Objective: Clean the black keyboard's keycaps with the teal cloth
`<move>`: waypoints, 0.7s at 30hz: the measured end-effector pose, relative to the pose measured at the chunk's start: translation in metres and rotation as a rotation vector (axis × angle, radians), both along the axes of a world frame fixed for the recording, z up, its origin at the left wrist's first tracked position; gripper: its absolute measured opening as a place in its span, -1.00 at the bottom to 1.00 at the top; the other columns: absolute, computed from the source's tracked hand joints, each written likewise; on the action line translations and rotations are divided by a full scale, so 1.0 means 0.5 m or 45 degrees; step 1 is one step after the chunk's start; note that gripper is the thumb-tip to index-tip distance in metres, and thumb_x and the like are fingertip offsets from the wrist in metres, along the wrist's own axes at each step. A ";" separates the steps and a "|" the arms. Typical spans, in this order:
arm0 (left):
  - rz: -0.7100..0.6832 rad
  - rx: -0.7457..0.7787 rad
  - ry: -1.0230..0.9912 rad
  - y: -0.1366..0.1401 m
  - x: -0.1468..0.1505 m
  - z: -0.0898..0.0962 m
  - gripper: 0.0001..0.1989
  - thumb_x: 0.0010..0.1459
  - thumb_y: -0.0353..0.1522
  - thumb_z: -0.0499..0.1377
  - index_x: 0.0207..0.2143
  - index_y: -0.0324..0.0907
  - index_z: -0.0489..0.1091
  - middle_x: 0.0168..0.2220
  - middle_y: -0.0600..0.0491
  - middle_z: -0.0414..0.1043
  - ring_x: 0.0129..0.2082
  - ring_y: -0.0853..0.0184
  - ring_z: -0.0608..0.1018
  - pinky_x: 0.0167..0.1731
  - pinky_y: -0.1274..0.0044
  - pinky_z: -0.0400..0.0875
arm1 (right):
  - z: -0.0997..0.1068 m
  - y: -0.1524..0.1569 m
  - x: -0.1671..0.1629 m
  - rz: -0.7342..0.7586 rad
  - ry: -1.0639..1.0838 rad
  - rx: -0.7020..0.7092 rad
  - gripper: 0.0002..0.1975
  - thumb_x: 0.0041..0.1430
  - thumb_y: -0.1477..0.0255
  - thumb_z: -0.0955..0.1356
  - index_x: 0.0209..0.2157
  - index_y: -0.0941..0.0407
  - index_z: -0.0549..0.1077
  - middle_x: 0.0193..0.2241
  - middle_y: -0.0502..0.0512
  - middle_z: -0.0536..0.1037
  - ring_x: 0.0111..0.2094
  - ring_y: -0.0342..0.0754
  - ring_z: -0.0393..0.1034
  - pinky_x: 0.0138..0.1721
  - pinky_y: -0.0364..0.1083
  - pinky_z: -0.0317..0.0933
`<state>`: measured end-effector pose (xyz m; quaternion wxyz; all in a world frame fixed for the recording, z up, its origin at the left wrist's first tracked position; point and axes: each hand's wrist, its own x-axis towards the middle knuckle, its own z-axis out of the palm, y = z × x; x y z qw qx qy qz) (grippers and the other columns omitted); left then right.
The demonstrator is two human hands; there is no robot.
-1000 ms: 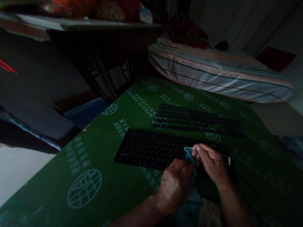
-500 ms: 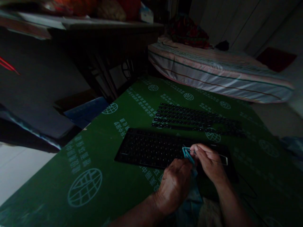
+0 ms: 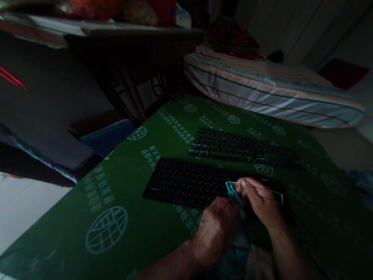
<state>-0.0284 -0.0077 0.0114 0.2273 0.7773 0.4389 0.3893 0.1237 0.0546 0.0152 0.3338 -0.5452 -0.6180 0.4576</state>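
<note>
My left hand (image 3: 217, 227) is closed on a teal cloth (image 3: 233, 191), whose folded edge sticks up past the fingertips while the rest hangs below the hand. My right hand (image 3: 259, 198) pinches a thin metal wire tool (image 3: 281, 198); a narrow rectangular loop shows at its right end, and its tip meets the cloth. Both hands are over the right part of a black keyboard (image 3: 180, 182) with small pale spots where keycaps sit. Behind it, black keycaps (image 3: 224, 144) lie in rows, looser toward the right. The dim light blurs fine detail.
All this rests on a green tabletop (image 3: 140, 225) printed with white globes and lettering. A cable (image 3: 309, 231) runs off the keyboard's right side. A bed (image 3: 262, 85) stands behind, a dark table (image 3: 140, 35) with items at back left, and a blue board (image 3: 107, 136) beside the green edge.
The whole view has shifted slightly, so things appear a little further right. Both hands keep their holds, with hardly any movement of cloth or wire tool.
</note>
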 end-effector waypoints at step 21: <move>0.079 -0.079 -0.083 -0.002 -0.001 -0.010 -0.74 0.16 -0.51 -0.04 -0.11 -0.23 0.28 -0.23 -0.05 0.40 -0.23 0.29 0.44 -0.19 0.44 0.41 | 0.017 0.022 0.003 0.315 -0.128 0.120 -0.71 0.22 0.27 0.19 -0.33 0.11 0.47 -0.43 0.05 0.50 -0.39 -0.10 0.39 -0.36 -0.20 0.27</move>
